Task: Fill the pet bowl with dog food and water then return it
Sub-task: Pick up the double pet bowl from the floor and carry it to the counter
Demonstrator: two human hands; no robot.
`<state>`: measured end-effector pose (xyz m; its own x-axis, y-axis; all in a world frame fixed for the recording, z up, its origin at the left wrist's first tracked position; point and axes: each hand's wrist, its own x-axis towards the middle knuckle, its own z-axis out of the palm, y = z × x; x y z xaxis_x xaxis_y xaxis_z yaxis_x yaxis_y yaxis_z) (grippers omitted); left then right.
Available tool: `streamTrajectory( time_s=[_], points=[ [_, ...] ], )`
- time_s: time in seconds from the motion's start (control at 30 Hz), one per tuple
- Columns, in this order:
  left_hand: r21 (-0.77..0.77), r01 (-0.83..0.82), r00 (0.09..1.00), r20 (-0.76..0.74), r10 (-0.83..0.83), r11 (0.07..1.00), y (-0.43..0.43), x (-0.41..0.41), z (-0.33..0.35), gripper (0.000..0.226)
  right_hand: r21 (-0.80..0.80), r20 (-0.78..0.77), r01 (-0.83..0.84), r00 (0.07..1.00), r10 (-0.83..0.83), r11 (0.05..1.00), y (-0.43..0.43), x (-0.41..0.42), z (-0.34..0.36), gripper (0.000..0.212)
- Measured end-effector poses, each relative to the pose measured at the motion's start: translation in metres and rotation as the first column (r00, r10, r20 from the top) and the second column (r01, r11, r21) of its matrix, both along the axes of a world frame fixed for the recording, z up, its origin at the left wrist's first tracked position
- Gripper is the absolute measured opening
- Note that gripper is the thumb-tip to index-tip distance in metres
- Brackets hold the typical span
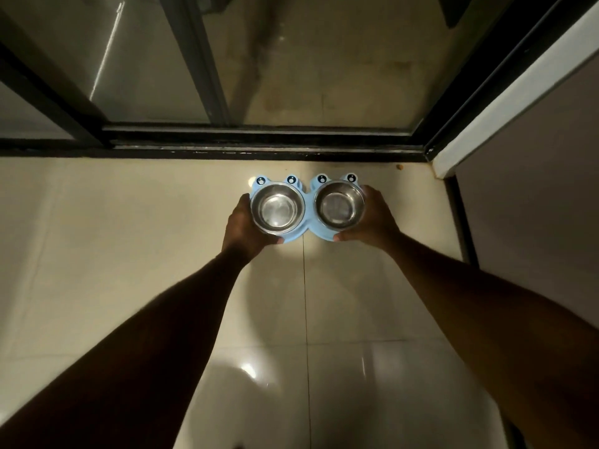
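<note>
A light blue double pet bowl stand (308,202) with frog eyes along its far edge is at the floor in front of a sliding glass door. It carries two steel bowls, the left bowl (278,209) and the right bowl (338,205); both look empty. My left hand (243,225) grips the stand's left end, thumb under the near edge. My right hand (372,218) grips the right end the same way. Whether the stand rests on the tiles or hangs just above them I cannot tell.
The black track (259,147) of the sliding glass door runs just beyond the stand. A white wall edge and dark panel (518,176) stand to the right. A small brown crumb (401,167) lies by the track. Glossy beige floor tiles (129,238) spread left and toward me.
</note>
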<state>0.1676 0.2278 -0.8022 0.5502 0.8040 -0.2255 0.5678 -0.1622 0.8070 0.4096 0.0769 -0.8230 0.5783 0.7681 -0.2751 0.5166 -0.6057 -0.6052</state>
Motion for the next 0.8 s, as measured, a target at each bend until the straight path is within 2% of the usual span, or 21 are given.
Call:
streamTrajectory(
  time_s=[0.23,0.33,0.4,0.47,0.67,0.8],
  points=[
    [-0.031,0.007,1.0,-0.024,-0.008,1.0,-0.014,-0.019,0.179,0.086,0.076,-0.057,0.045,0.998,-0.041,0.996,-0.022,-0.033,0.192,0.113],
    [-0.038,0.013,0.999,-0.035,-0.014,0.999,-0.016,-0.027,0.254,0.09,0.108,-0.073,0.048,0.997,-0.04,0.993,-0.028,-0.043,0.263,0.114],
    [-0.02,0.022,1.0,-0.008,-0.023,1.0,-0.015,-0.033,0.32,0.093,0.125,-0.104,0.083,0.992,-0.07,0.989,-0.034,-0.054,0.326,0.114],
    [-0.025,0.021,1.0,0.022,-0.021,0.999,-0.018,-0.037,0.363,0.094,0.189,-0.136,0.099,0.988,-0.074,0.977,-0.043,-0.059,0.361,0.114],
    [0.002,0.093,0.991,0.098,-0.093,0.996,-0.028,-0.056,0.506,0.097,0.325,-0.148,0.111,0.987,-0.065,0.939,-0.069,-0.075,0.5,0.094],
    [0.014,0.114,0.985,0.13,-0.115,0.993,-0.037,-0.066,0.58,0.096,0.375,-0.134,0.068,0.991,-0.019,0.924,-0.083,-0.08,0.568,0.103]
  ],
)
